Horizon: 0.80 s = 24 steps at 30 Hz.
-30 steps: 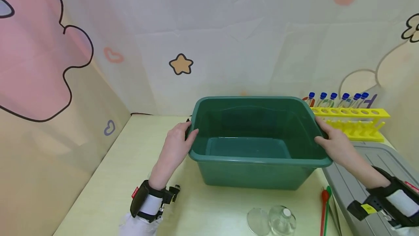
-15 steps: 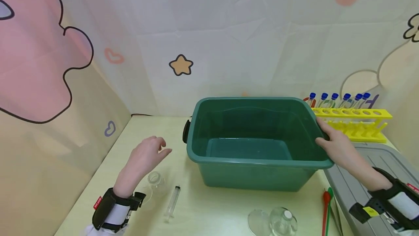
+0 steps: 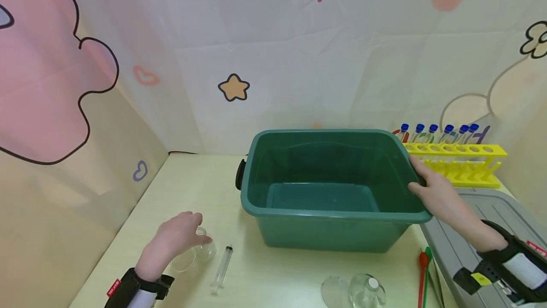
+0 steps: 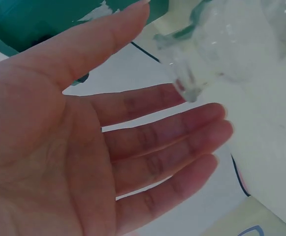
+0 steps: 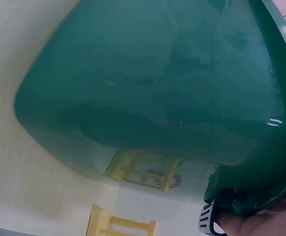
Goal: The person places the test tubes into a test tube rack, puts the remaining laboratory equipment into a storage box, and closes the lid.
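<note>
A deep green plastic tub (image 3: pixel 318 229) stands on the table with its inside bare. My right hand (image 3: pixel 436 194) grips the tub's right end, thumb over the rim; in the right wrist view the fingers are at a dark handle (image 5: pixel 226 199). My left hand (image 3: pixel 173 237) hovers at the left of the table, fingers loosely extended and thumb spread. Just under its fingertips stands a small clear glass flask (image 3: pixel 207 252). In the left wrist view the flask's neck (image 4: pixel 182 73) shows beyond the fingers (image 4: pixel 167 135), and nothing is in the palm.
A clear syringe (image 3: pixel 222 266) lies right of the flask. In front of the tub are a clear round dish (image 3: pixel 334 291) and a glass vessel with a white top (image 3: pixel 367 294). A yellow rack (image 3: pixel 457 165), blue-capped tubes (image 3: pixel 432 129), red and green tools (image 3: pixel 423 267) and a grey lid (image 3: pixel 491 208) are at right.
My left hand has let go of the tub's left end and moved left and toward me, down to the flask. The right hand has stayed on the tub.
</note>
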Motion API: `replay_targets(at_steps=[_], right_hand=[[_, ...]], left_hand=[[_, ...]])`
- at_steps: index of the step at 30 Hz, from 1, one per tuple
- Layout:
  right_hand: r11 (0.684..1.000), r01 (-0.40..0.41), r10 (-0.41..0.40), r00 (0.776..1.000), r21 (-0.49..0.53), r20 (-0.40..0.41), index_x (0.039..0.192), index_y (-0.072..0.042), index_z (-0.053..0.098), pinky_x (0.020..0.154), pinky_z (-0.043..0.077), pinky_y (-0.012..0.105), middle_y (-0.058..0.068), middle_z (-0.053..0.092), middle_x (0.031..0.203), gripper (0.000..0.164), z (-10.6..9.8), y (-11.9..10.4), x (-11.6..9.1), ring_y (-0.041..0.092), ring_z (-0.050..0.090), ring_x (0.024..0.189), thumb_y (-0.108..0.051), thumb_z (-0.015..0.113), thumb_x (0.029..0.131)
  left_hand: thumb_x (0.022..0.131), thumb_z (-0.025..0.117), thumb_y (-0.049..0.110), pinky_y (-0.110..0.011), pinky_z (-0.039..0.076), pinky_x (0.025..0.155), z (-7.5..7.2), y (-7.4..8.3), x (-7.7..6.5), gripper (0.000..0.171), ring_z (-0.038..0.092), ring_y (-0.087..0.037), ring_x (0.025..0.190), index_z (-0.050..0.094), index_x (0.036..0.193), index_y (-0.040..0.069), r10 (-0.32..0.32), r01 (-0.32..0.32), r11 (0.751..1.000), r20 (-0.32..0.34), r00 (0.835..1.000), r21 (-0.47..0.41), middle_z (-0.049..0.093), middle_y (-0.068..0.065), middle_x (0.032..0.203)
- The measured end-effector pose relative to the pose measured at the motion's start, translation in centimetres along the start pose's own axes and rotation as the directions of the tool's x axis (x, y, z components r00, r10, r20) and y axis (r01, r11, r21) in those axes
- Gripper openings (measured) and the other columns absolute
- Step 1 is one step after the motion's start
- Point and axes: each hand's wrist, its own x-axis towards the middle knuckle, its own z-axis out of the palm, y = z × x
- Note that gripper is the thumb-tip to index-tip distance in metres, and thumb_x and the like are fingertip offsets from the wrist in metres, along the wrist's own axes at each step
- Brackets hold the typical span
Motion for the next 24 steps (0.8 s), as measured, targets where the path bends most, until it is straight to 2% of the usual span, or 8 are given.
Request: replay_targets(at_steps=[7, 12, 19, 24], right_hand=[[1.0, -0.012, 0.012, 1.0, -0.003, 0.001, 0.139, 0.007, 0.002, 0.065, 0.05, 0.042, 0.042, 0.022, 0.129, 0.059, 0.1, -0.1, 0.0, 0.034, 0.058, 0.076, -0.004, 0.039, 0.094], [1.0, -0.004, 0.004, 1.0, -0.01, 0.007, 0.139, 0.007, 0.002, 0.067, 0.049, 0.045, 0.042, 0.022, 0.129, 0.06, 0.1, -0.1, -0.1, 0.039, 0.057, 0.082, -0.003, 0.039, 0.093], [1.0, 0.008, -0.008, 1.0, -0.018, 0.01, 0.139, 0.008, 0.004, 0.068, 0.049, 0.045, 0.042, 0.023, 0.128, 0.06, 0.0, -0.1, -0.2, 0.036, 0.056, 0.079, -0.003, 0.041, 0.093], [1.0, 0.01, -0.01, 1.0, -0.023, 0.016, 0.138, 0.009, 0.005, 0.066, 0.049, 0.043, 0.043, 0.023, 0.128, 0.059, -0.1, -0.2, -0.2, 0.038, 0.056, 0.08, -0.002, 0.041, 0.093]], left_hand=[[0.067, 0.079, 0.021, -0.04, 0.046, 0.057, 0.9, -0.3, 0.2, 0.035, 0.056, -0.026, 0.078, 0.058, 0.088, 0.003, -0.007, 0.006, 1.0, -0.008, 1.0, -0.019, 0.057, -0.006, 0.086], [0.064, 0.08, 0.016, -0.038, 0.045, 0.054, 1.4, -0.3, 0.3, 0.033, 0.056, -0.024, 0.073, 0.059, 0.086, 0.003, -0.007, 0.006, 0.999, -0.015, 1.0, -0.048, 0.058, -0.006, 0.083], [0.062, 0.08, 0.011, -0.035, 0.045, 0.054, 1.6, -0.1, 0.4, 0.03, 0.054, -0.022, 0.07, 0.059, 0.083, 0.002, 0.007, -0.01, 0.998, -0.048, 0.999, -0.055, 0.055, -0.005, 0.076], [0.063, 0.08, 0.01, -0.035, 0.044, 0.053, 1.6, 0.0, 0.4, 0.03, 0.053, -0.02, 0.068, 0.059, 0.082, 0.002, -0.006, 0.003, 0.998, -0.044, 0.999, -0.057, 0.054, -0.005, 0.075]])
